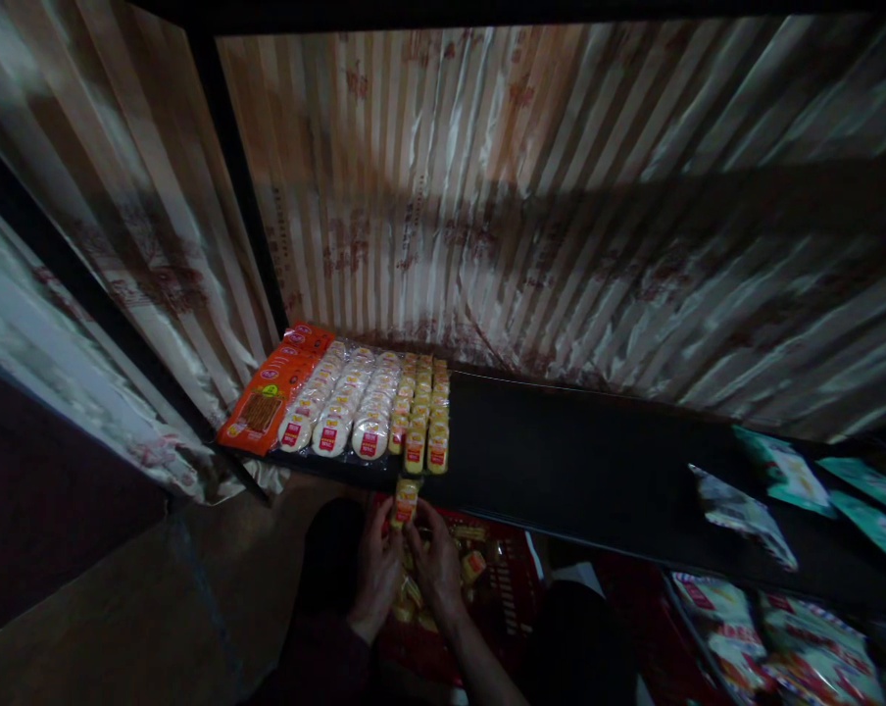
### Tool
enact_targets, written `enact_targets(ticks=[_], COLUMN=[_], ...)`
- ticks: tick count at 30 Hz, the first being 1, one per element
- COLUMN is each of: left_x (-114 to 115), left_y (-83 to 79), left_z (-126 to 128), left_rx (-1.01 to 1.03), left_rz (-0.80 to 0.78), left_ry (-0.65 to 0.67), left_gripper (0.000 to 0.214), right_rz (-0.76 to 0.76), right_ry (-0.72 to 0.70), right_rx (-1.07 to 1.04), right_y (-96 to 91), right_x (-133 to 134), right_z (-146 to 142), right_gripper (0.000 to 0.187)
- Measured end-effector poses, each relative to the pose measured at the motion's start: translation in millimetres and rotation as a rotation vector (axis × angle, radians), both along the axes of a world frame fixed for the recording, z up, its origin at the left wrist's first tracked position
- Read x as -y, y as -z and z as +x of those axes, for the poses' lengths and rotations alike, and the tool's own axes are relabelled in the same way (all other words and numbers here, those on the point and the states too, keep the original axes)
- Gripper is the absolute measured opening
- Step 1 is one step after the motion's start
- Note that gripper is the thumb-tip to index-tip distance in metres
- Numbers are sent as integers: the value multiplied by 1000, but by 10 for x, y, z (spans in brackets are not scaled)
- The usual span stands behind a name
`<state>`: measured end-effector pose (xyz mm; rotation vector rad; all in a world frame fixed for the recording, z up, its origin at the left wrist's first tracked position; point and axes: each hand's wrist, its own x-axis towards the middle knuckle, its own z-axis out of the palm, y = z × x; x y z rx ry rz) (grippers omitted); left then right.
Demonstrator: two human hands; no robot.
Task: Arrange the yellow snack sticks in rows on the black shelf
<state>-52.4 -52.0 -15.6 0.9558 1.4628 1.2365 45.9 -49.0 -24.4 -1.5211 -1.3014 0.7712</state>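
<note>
Between the fingertips of my left hand (376,569) and my right hand (437,569) is a small yellow snack pack (406,498) with a red and white label. Both hands are closed on it, just in front of the shelf's front edge. Beneath them lies a red bag (506,588) with several loose packs of the same kind (473,566). On the black shelf (561,461), yellow packs (437,446) stand in rows, beside rows of round white wrapped snacks (332,434) with red labels.
Orange snack bags (263,407) lie at the shelf's left end. Teal bags (785,471) and a silvery bag (741,510) lie at its right. Below, more snack bags (722,613) fill a box. Black frame posts (241,176) and a striped curtain (414,196) enclose the shelf.
</note>
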Motion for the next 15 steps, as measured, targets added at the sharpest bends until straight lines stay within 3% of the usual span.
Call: enact_targets(ticks=[10,15], left_x=[-145,-271], left_y=[-9,-6], left_z=[-56,-48], left_rx=[-88,-236], left_rz=[76,99], left_ry=[-28,-67], left_gripper=[43,42], right_rz=[38,118], right_ry=[-46,-69], right_rx=[-9,48], right_y=[-17,-69], right_x=[-63,-151], right_z=[-88,-120], right_gripper=[37,36])
